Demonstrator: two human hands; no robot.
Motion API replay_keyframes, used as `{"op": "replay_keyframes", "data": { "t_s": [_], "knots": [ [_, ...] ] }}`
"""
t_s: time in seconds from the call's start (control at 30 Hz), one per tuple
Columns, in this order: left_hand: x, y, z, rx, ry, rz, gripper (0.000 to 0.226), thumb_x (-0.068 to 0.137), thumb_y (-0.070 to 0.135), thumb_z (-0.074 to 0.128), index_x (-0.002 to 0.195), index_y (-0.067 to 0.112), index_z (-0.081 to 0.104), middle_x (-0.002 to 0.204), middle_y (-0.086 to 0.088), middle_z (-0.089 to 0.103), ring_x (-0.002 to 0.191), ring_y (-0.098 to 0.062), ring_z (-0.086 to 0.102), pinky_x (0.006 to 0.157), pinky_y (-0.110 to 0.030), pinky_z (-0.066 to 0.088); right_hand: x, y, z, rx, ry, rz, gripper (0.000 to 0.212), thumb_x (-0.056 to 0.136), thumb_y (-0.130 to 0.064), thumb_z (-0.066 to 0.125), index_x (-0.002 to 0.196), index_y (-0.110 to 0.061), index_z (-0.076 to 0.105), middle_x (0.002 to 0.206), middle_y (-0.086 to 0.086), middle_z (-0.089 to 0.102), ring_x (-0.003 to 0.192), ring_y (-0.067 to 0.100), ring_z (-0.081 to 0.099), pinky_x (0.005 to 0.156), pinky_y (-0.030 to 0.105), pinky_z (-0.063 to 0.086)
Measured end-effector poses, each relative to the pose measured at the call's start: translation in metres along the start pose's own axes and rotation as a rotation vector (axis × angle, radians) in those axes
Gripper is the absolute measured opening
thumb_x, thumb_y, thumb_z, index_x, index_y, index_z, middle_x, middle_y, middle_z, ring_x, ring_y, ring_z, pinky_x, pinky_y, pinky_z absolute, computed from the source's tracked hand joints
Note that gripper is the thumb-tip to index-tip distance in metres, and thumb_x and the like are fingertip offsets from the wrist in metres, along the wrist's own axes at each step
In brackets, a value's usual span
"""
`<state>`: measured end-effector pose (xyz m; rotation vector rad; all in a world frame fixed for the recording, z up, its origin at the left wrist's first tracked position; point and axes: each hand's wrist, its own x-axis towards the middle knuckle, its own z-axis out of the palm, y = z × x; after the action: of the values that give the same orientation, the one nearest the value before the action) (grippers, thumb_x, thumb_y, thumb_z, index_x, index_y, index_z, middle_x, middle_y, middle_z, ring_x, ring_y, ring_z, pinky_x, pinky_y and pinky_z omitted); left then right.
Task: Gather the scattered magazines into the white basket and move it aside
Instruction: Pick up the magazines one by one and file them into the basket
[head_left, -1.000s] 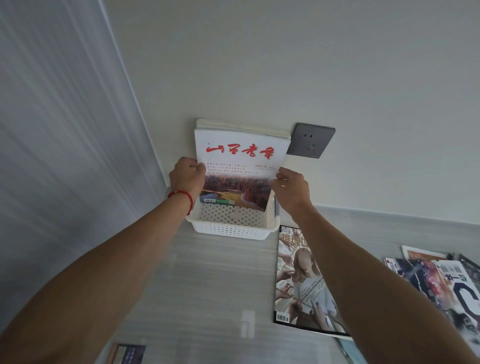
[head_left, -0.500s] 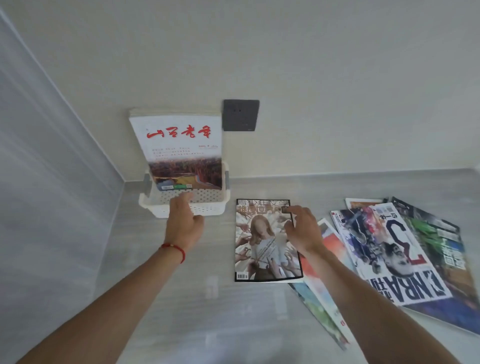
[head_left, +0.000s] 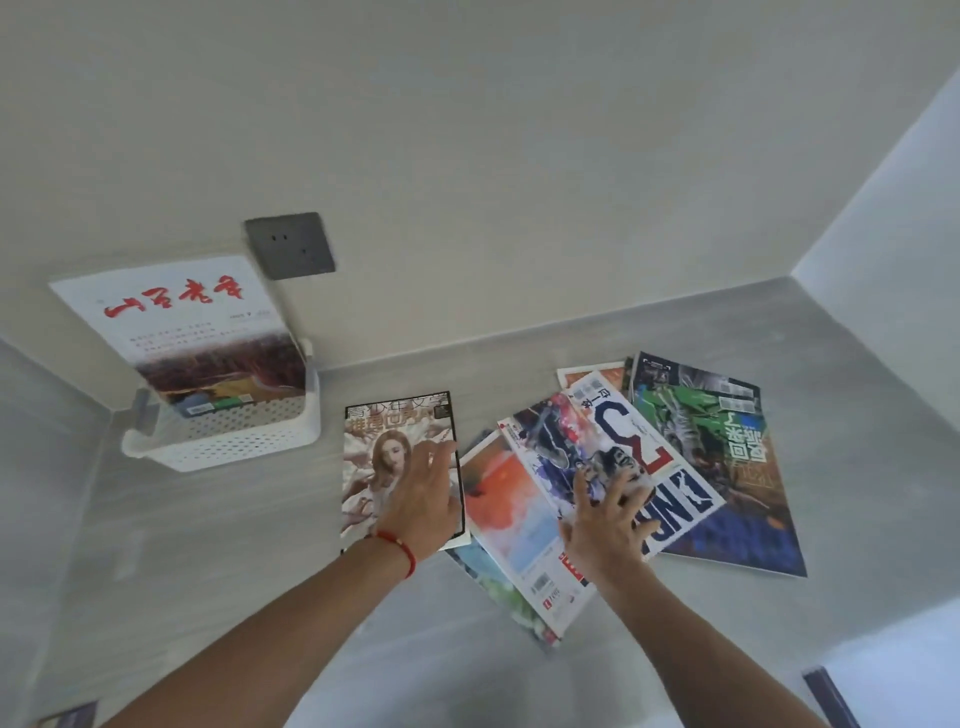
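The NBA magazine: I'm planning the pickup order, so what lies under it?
The NBA magazine overlaps an orange-covered magazine on one side and a green-covered one on the other. An orange corner shows behind it. Anything else beneath is covered. The right hand rests on top.

A dark grey square wall socket (head_left: 290, 245) is set in the plain off-white wall (head_left: 519, 156), above the pale grey wood-grain worktop (head_left: 208, 561). A small dark card or booklet (head_left: 70, 718) lies at the worktop's near left edge, cut off by the frame.
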<state>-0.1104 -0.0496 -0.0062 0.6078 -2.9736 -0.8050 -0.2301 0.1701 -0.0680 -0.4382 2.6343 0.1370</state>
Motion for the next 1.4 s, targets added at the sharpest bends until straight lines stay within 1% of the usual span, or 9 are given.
{"op": "replay_keyframes", "data": {
  "t_s": [0.23, 0.33, 0.47, 0.67, 0.87, 1.0, 1.17, 1.3, 1.4],
  "knots": [
    [0.031, 0.060, 0.055, 0.125, -0.279, 0.093, 0.070, 0.086, 0.006, 0.060, 0.148, 0.025, 0.034, 0.168, -0.005, 0.009, 0.156, -0.029, 0.009, 0.124, -0.048, 0.027, -0.050, 0.060, 0.011, 0.019, 0.009, -0.309, 0.068, 0.088, -0.057, 0.042, 0.151, -0.035, 0.028, 0.169, 0.010, -0.011, 0.152, 0.047, -0.018, 0.108, 0.082, -0.005],
    [0.044, 0.076, 0.077, 0.292, -0.386, 0.119, 0.073, 0.093, 0.025, 0.058, 0.157, 0.023, 0.022, 0.170, -0.007, -0.003, 0.157, -0.030, -0.002, 0.127, -0.051, 0.015, -0.056, 0.085, 0.019, 0.024, 0.117, -0.300, 0.065, 0.092, -0.060, 0.021, 0.144, -0.028, 0.044, 0.164, 0.008, 0.020, 0.156, 0.036, 0.004, 0.116, 0.076, 0.009],
    [0.050, 0.096, 0.103, 0.370, -0.529, 0.142, 0.084, 0.100, 0.038, 0.053, 0.162, 0.020, -0.001, 0.170, -0.011, -0.006, 0.158, -0.029, -0.008, 0.127, -0.052, 0.007, -0.057, 0.125, 0.033, 0.037, 0.089, -0.352, 0.075, 0.096, -0.065, 0.035, 0.157, -0.026, 0.017, 0.170, 0.010, 0.007, 0.158, 0.027, -0.004, 0.123, 0.064, 0.004],
    [0.043, 0.123, 0.118, 0.423, -0.416, 0.110, 0.060, 0.101, 0.039, 0.053, 0.151, 0.017, 0.030, 0.135, -0.020, 0.045, 0.124, -0.035, 0.045, 0.103, -0.045, 0.045, -0.053, 0.161, 0.037, 0.100, 0.048, -0.541, 0.071, 0.088, -0.053, 0.067, 0.141, -0.037, 0.023, 0.165, -0.001, 0.020, 0.157, 0.019, -0.002, 0.124, 0.059, -0.005],
    [0.048, 0.103, 0.075, 0.024, -0.722, 0.050, 0.036, 0.108, 0.033, 0.040, 0.141, 0.019, 0.043, 0.087, 0.002, 0.058, 0.062, -0.015, 0.050, 0.057, -0.026, 0.041, -0.048, 0.153, 0.031, 0.138, 0.150, -0.447, 0.089, 0.073, -0.053, 0.082, 0.146, -0.034, 0.035, 0.158, -0.007, 0.028, 0.152, 0.017, 0.022, 0.126, 0.052, 0.015],
    [0.026, 0.076, 0.054, -0.231, -0.590, 0.033, 0.012, 0.105, 0.028, 0.047, 0.111, 0.030, 0.057, 0.097, -0.013, 0.064, 0.072, -0.022, 0.057, 0.069, -0.038, 0.052, -0.049, 0.131, 0.023, 0.497, 0.312, 0.011, 0.080, 0.077, -0.037, 0.085, 0.143, -0.019, 0.042, 0.147, 0.009, 0.039, 0.135, 0.032, 0.042, 0.112, 0.048, 0.041],
    [-0.011, 0.036, 0.012, -0.659, -0.464, -0.109, 0.035, 0.103, 0.016, 0.055, 0.131, 0.036, 0.061, 0.130, 0.009, 0.067, 0.120, -0.015, 0.062, 0.107, -0.035, 0.048, -0.054, 0.063, -0.015, 0.918, 0.392, 0.186, 0.073, 0.097, -0.034, 0.064, 0.155, -0.013, 0.024, 0.156, 0.016, 0.028, 0.145, 0.037, 0.028, 0.113, 0.056, 0.037],
    [-0.032, -0.003, -0.026, -0.876, -0.279, -0.297, 0.034, 0.103, 0.010, 0.055, 0.130, 0.030, 0.061, 0.115, -0.003, 0.075, 0.104, -0.027, 0.073, 0.089, -0.046, 0.060, -0.058, -0.001, -0.054, 1.175, 0.219, 0.254, 0.080, 0.100, -0.040, 0.057, 0.157, -0.007, 0.013, 0.161, 0.020, 0.025, 0.145, 0.038, 0.031, 0.116, 0.053, 0.032],
    [-0.047, -0.046, -0.055, -1.036, -0.189, -0.430, 0.034, 0.103, 0.011, 0.055, 0.135, 0.023, 0.060, 0.117, -0.010, 0.075, 0.102, -0.031, 0.075, 0.088, -0.050, 0.061, -0.060, -0.045, -0.078, 1.369, 0.002, 0.190, 0.043, 0.100, -0.028, 0.060, 0.140, -0.018, 0.048, 0.134, 0.007, 0.060, 0.108, 0.022, 0.060, 0.100, 0.046, 0.046]
  ]
}}
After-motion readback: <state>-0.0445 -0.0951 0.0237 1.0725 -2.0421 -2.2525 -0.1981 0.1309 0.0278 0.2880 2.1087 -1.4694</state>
